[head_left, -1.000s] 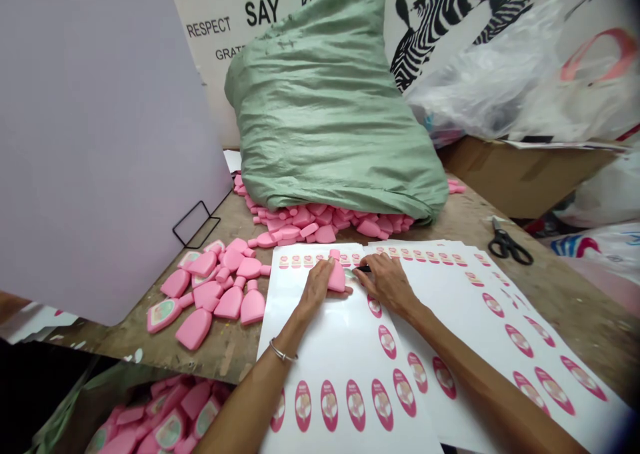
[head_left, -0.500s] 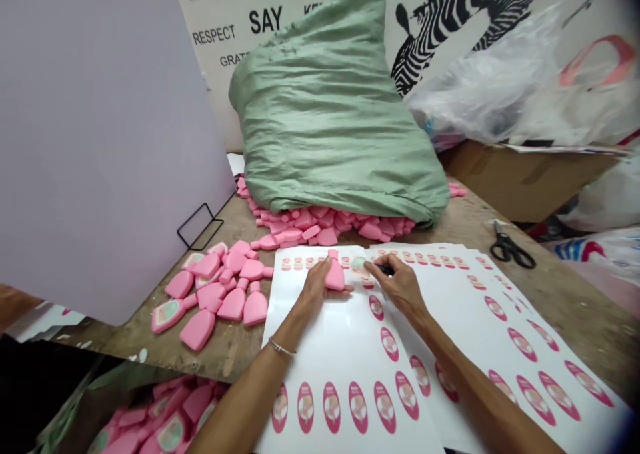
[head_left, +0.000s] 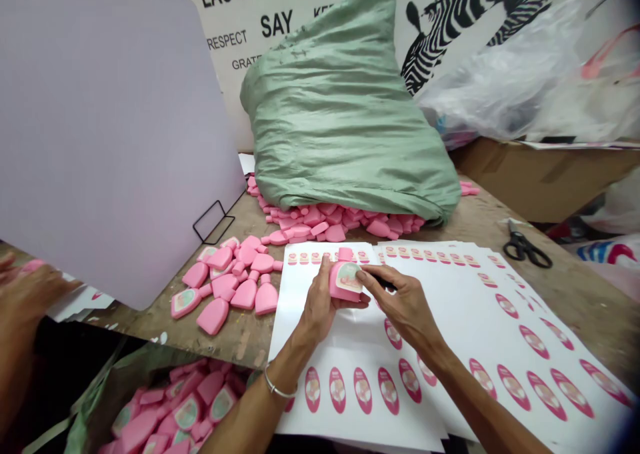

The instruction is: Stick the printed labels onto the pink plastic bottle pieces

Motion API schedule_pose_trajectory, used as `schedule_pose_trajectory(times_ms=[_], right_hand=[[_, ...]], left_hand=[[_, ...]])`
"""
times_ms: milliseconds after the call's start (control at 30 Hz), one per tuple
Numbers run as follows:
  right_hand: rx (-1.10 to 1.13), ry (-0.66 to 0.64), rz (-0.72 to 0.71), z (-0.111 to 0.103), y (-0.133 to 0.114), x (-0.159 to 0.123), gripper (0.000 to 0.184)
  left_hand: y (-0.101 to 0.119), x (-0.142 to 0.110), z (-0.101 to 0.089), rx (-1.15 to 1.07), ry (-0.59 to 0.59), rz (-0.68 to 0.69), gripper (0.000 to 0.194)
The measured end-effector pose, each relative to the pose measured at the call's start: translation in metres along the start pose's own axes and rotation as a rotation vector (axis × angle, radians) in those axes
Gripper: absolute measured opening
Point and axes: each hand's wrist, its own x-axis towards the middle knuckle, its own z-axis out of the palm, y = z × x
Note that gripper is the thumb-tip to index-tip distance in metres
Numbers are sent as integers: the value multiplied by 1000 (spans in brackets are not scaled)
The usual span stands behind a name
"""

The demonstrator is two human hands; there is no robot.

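My left hand (head_left: pixel 320 297) is closed around a small pink plastic bottle (head_left: pixel 346 255), held neck up above a sheet of stickers (head_left: pixel 330 337). On the bottle's face sits a pale green label sticker (head_left: pixel 349 275). The thumb and forefinger of my right hand (head_left: pixel 395 294) touch the label's right edge. That hand also grips a slim black tool (head_left: pixel 383 281), mostly hidden by the fingers; its exact kind cannot be made out. To the left lies a loose pile of pink bottles (head_left: pixel 225 286), a few of them labelled.
A green sack (head_left: pixel 345 121) leans at the back over more pink bottles. Black scissors (head_left: pixel 527 249) lie at right beside more sticker sheets (head_left: pixel 450 307). A grey-white panel (head_left: pixel 115 127) stands left, with another person's hand (head_left: pixel 30 294) beyond it. Below, a bag (head_left: pixel 95 401) holds labelled bottles.
My right hand lifted a pale green sticker off the sheet and brought it left onto the bottle. The bottle's face now shows the label. Another person's hand came further into view at left.
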Motion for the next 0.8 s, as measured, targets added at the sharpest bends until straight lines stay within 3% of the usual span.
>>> schedule_pose_trajectory(times_ms=[333, 800], right_hand=[[-39, 69, -64, 5, -4, -6, 25], [-112, 64, -120, 6, -2, -5, 23]], left_hand=[[4, -7, 4, -14, -34, 34, 56], [8, -7, 3, -35, -47, 17, 49]])
